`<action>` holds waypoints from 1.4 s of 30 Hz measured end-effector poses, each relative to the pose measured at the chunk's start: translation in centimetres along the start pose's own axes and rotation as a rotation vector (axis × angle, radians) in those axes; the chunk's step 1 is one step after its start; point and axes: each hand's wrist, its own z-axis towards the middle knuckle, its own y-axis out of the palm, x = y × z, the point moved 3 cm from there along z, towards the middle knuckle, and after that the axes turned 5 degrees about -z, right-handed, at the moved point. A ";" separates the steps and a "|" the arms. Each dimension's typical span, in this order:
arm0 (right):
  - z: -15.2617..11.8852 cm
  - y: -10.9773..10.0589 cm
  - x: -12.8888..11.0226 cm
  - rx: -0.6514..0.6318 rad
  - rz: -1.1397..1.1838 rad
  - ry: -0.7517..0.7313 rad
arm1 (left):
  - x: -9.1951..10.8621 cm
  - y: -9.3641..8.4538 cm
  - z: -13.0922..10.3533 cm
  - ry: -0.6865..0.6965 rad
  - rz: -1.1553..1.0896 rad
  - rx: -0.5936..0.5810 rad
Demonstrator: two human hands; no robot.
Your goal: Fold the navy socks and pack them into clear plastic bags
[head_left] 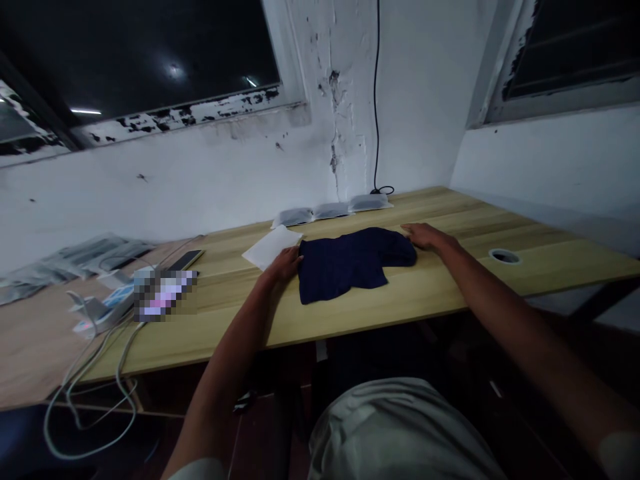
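A dark navy cloth (pixel 345 265) lies spread on the wooden table (pixel 230 300), its right part bent into a curved end. My left hand (pixel 285 264) touches the cloth's left edge, its fingers close together; whether they pinch the fabric is hard to tell. At the cloth's right end, my right hand (pixel 423 236) rests with fingers stretched toward the upper edge, nothing visible in it. Just behind my left hand lies a flat white packet (pixel 273 247). Three whitish packets (pixel 333 211) lie in a row against the wall.
On the left are a power strip (pixel 103 317) with looping white cables, a phone (pixel 186 261), a blurred-out bright item (pixel 167 295) and a pile of greyish plastic packets (pixel 75 263). A round hole (pixel 505 257) is in the table at right. A black cable hangs down the wall.
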 end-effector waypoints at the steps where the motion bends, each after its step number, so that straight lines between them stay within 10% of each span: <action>1: -0.2 -0.3 0.0 0.010 0.033 -0.042 | 0.1 -0.4 -0.1 0.002 0.022 0.017; 4: -0.5 -1.0 -0.4 -0.030 0.132 -0.217 | 0.7 -2.2 -0.7 0.104 -0.008 -0.003; 10: -0.9 -1.7 -2.4 -0.172 0.290 -0.477 | 1.7 -3.7 -2.1 0.284 -0.232 -0.397; 24: -0.7 -0.5 -3.3 -0.267 0.395 -0.556 | 3.0 0.8 -0.9 0.226 -0.039 0.045; 42: -1.0 -0.4 -3.5 -0.315 0.420 -0.488 | 4.3 -0.5 -0.9 0.314 -0.141 0.017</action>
